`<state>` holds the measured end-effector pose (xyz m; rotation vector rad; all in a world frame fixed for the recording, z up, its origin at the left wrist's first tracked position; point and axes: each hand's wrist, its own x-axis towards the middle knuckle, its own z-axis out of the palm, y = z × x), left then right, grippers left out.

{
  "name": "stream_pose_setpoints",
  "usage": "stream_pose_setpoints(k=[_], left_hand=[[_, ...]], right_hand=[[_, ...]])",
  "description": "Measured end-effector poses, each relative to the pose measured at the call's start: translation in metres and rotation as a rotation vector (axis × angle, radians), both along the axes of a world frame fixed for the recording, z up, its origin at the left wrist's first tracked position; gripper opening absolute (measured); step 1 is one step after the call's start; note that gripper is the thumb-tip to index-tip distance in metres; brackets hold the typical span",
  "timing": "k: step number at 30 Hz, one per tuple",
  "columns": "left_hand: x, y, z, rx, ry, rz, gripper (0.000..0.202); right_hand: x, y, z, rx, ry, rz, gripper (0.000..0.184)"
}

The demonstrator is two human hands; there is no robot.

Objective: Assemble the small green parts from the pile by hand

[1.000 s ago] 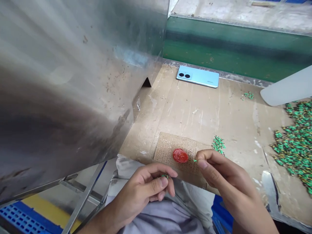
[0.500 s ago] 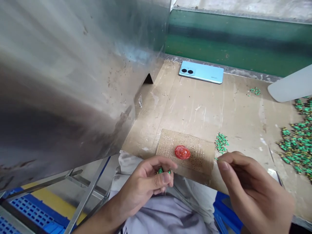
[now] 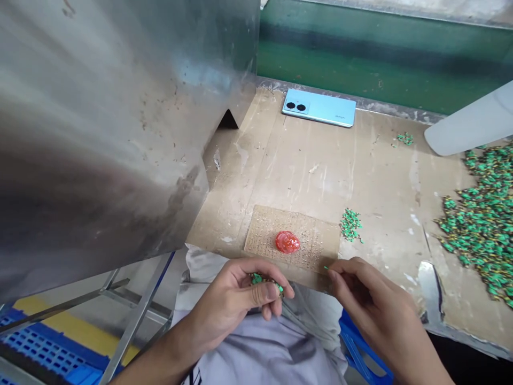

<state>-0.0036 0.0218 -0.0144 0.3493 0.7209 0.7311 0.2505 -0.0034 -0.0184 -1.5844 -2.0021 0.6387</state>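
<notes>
My left hand (image 3: 252,291) is curled around several small green pieces with dark and yellowish ends (image 3: 257,278), in front of the cardboard's near edge. My right hand (image 3: 368,294) pinches one small green piece (image 3: 326,268) between thumb and forefinger, by the near right corner of a speckled cardboard pad (image 3: 256,235). On that pad sits a glossy red blob (image 3: 287,242), apart from both hands. Just beyond my right hand lies a small cluster of loose green pieces (image 3: 351,224). The pieces are too small to name their kind.
A large heap of green pieces (image 3: 484,219) covers the right side of the cardboard-topped table (image 3: 304,176). A light blue phone (image 3: 320,108) lies at the back. A whitish cylinder (image 3: 468,125) leans in at right. A big metal panel (image 3: 100,133) stands on the left.
My right hand has moved left toward the pad and now shows a green piece at its fingertips. My left hand stays curled around its pieces. The camera view has shifted slightly.
</notes>
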Motion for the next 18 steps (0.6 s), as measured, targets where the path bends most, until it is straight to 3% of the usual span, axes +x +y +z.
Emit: stream_pose_setpoints(k=[4, 9, 18], left_hand=[[0.005, -0.002, -0.002, 0.017, 0.036, 0.021, 0.014], [0.008, -0.004, -0.004, 0.072, 0.057, 0.033, 0.011], [0.005, -0.012, 0.004, 0.317, 0.315, 0.089, 0.014]], right_hand=[[-0.005, -0.006, -0.002, 0.01, 0.071, -0.013, 0.005], [-0.029, -0.015, 0.007, -0.013, 0.386, -0.098, 0.007], [-0.057, -0.01, 0.014, -0.113, 0.524, 0.025, 0.009]])
